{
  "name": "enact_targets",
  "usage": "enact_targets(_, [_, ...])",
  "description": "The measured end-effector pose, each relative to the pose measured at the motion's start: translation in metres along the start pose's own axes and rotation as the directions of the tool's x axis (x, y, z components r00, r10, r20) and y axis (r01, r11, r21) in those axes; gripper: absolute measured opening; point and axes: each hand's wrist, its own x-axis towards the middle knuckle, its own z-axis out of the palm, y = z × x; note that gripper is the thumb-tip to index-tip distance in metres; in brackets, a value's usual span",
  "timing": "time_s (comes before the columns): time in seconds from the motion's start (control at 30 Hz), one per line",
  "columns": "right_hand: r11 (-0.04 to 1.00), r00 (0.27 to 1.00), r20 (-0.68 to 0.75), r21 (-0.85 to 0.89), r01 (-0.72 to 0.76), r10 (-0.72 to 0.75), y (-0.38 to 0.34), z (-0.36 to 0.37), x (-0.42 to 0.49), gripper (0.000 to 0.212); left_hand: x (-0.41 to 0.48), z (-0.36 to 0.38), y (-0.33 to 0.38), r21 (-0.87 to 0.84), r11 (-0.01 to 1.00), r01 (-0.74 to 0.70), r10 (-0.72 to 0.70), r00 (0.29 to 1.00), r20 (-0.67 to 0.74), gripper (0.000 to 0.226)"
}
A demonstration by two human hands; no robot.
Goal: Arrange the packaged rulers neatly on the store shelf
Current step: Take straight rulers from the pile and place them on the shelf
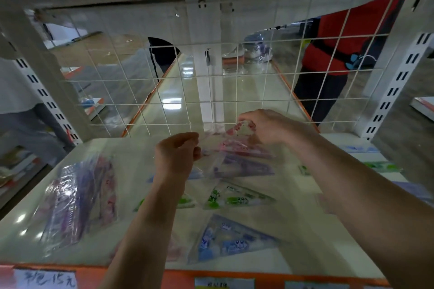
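Writing: a handwritten price tag (44, 279) sits at the lower left on the orange front rail (98, 273). It ends in "15元"; the characters before that are smeared. Two printed tags at the bottom edge, one at centre (224, 284) and one further right (314, 286), are cut off by the frame and unreadable. Print on the packets is too blurred to give any brand.

Hands: the left hand (176, 155) is at frame centre, fingers curled in, pinching the left edge of a clear pink-printed ruler packet (234, 145). The right hand (263, 126) is just up and right of it, fingertips bunched and gripping the same packet's top end. The packet spans the two hands over the middle of the white shelf (131, 148), close to the wire grid (211, 77) at the back. Whether it touches the purple packet (244, 166) directly below cannot be told.

Other stock lying flat on the shelf:
- a stack of purple-pink packets (79, 197) at left
- a green triangular packet (237, 198) at centre
- a blue triangular packet (230, 239) near the front
- green packets (380, 166) at far right, blurred

Obscured: the forearms cover parts of several packets. Glare and motion blur wash out packet edges. Behind the grid at upper right a person in a red vest (347, 37) is visible only in part.
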Motion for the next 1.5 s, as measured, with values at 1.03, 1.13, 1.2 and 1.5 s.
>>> enact_targets(1.03, [0.993,0.971,0.239,-0.109,0.052,-0.025,-0.017,0.004,0.039,0.065,0.013,-0.036,-0.008,0.043,0.999,0.006,-0.006,1.000,-0.003,0.026])
enact_targets(1.13, [0.988,0.971,0.198,-0.053,0.144,-0.131,-0.036,-0.005,0.029,0.068,0.016,-0.042,-0.003,0.024,1.000,0.009,-0.009,1.000,-0.022,0.023])
enact_targets(1.2, [0.982,0.964,0.191,-0.015,0.189,-0.182,-0.052,-0.005,0.023,0.070,0.019,-0.047,0.001,0.034,0.999,-0.003,0.004,1.000,-0.021,0.021])
enact_targets(1.5, [0.948,0.914,0.283,-0.044,0.316,-0.292,-0.113,0.031,-0.008,0.068,0.022,-0.096,0.000,0.023,1.000,-0.006,0.008,0.996,-0.085,0.021])
